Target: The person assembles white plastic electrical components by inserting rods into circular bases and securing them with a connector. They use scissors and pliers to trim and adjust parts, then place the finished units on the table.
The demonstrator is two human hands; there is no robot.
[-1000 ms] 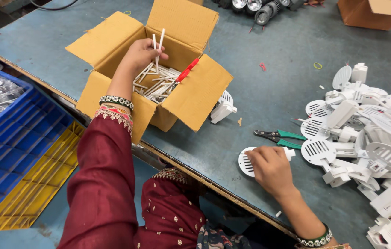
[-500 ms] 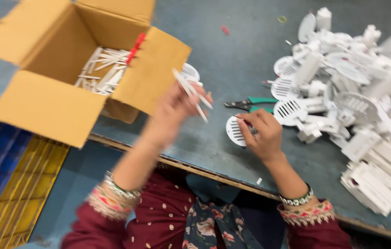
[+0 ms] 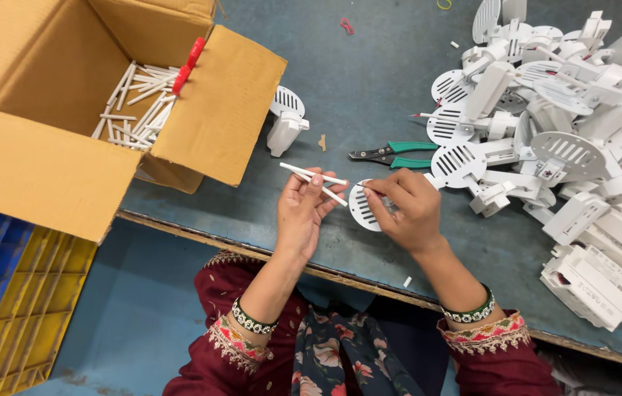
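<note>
Pinched in the left hand (image 3: 302, 213): thin white sticks (image 3: 314, 180).
Right hand (image 3: 407, 211) grips a slotted white disc (image 3: 361, 207) above the table (image 3: 369, 81).

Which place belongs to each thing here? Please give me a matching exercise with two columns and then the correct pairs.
Things:
1. thin white plastic rods
2. round white slotted plastic disc
3. green-handled metal pliers
4. open brown cardboard box

Places:
A. lying on the blue-grey table, between the hands and the heap of white plastic parts
B. standing at the table's left end, with more rods inside
C. pinched in the left hand
D. held by the right hand

Pairs: 1-C, 2-D, 3-A, 4-B
</note>
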